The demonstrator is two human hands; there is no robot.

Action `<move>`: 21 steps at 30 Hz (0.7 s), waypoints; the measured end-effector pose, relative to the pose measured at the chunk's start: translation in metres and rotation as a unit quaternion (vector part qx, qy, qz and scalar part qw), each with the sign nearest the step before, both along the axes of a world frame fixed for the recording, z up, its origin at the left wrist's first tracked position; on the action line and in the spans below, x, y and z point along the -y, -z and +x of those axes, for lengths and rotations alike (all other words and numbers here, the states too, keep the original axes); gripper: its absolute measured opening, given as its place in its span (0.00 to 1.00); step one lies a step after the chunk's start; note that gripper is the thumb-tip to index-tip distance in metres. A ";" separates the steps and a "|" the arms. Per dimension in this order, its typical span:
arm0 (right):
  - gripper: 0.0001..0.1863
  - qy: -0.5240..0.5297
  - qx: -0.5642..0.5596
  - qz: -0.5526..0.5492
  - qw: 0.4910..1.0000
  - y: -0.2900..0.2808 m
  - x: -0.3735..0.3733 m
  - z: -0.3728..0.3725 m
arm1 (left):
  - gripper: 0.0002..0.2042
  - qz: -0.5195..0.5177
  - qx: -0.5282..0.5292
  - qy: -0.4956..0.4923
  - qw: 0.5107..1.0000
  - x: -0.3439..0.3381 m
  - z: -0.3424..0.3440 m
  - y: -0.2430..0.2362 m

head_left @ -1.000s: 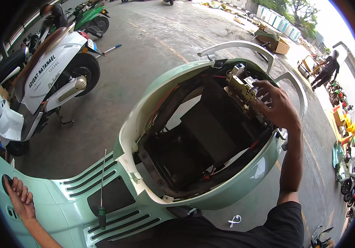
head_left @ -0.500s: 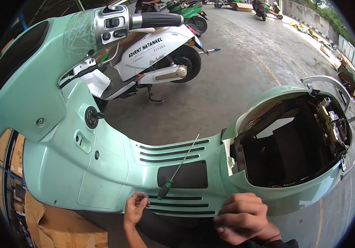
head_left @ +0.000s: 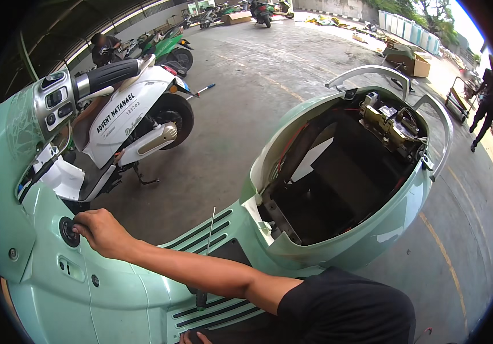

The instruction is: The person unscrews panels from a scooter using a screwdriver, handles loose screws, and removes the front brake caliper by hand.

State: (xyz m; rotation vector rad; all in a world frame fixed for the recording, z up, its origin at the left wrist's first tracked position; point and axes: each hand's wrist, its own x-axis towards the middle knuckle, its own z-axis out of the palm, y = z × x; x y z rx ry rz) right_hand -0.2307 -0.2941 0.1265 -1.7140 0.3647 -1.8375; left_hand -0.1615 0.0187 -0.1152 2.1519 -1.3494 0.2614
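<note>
My right hand (head_left: pixel 96 229) reaches across from the lower right and pinches the black ignition key (head_left: pixel 75 228) in its lock on the mint-green scooter (head_left: pixel 40 304). My left hand (head_left: pixel 195 338) shows only some fingertips at the lower edge, apart, with nothing visible in them. A screwdriver (head_left: pixel 212 221) lies on the floorboard, partly hidden by my right forearm; its dark handle shows below the arm. The seat compartment (head_left: pixel 338 178) stands open, with a metal latch mechanism (head_left: pixel 390 123) at its rear, under the grab rail (head_left: pixel 438 114).
A white scooter (head_left: pixel 120 126) stands beyond mine at left, a person (head_left: pixel 103 51) and a green scooter (head_left: pixel 169 49) behind it. At right a person (head_left: pixel 484 97) is beside a trolley (head_left: pixel 458 103). Cardboard boxes (head_left: pixel 418 66) lie on the concrete floor in back.
My right hand left the latch, dropped low, and now grips the key at left. My left hand left the key for the bottom edge. The view swung. The person at right moved.
</note>
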 end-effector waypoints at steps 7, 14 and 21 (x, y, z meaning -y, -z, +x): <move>0.06 0.044 0.050 -0.032 0.997 -0.004 0.000 0.001 | 0.17 -0.018 0.013 -0.004 1.000 0.003 0.005 0.006; 0.28 -0.378 -0.032 0.404 0.832 -0.015 0.010 -0.028 | 0.18 0.006 0.010 -0.011 1.000 0.003 0.006 0.000; 0.19 -0.535 0.068 0.470 0.698 -0.018 0.012 0.002 | 0.22 -0.005 0.006 0.004 1.000 0.006 0.014 0.013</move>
